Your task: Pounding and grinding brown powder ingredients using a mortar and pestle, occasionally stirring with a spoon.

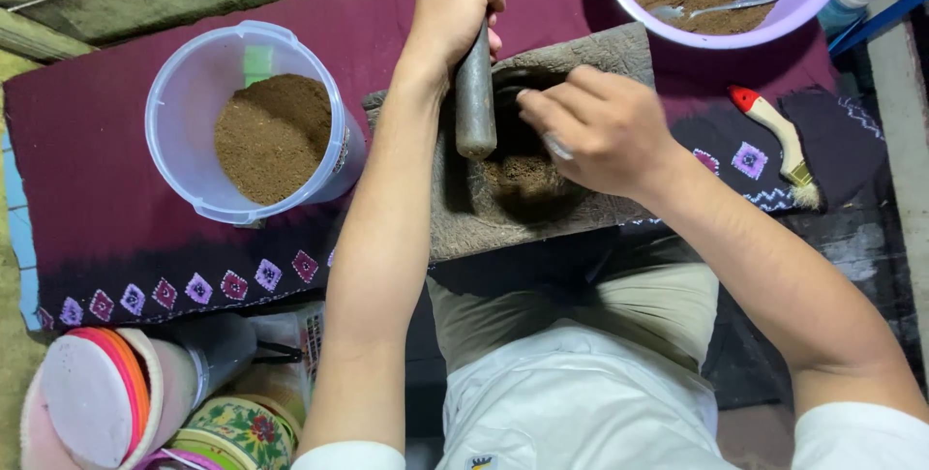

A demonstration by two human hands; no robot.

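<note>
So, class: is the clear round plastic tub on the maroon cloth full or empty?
Partly full: the clear plastic tub holds brown powder well below its rim.

Stone mortar (pixel 581 209) at centre, its bowl largely filled by the pestle (pixel 473 92) and right hand (pixel 600 126). Left approach narrowed by the tub (pixel 194 189), which stands just beside the mortar's left edge. Far right blocked by the lilac bowl (pixel 629 5); brush (pixel 779 141) lies on the cloth (pixel 106 218) to the right. Open cloth between tub and near edge. Tins (pixel 232 431) crowd the near-left corner.
</note>
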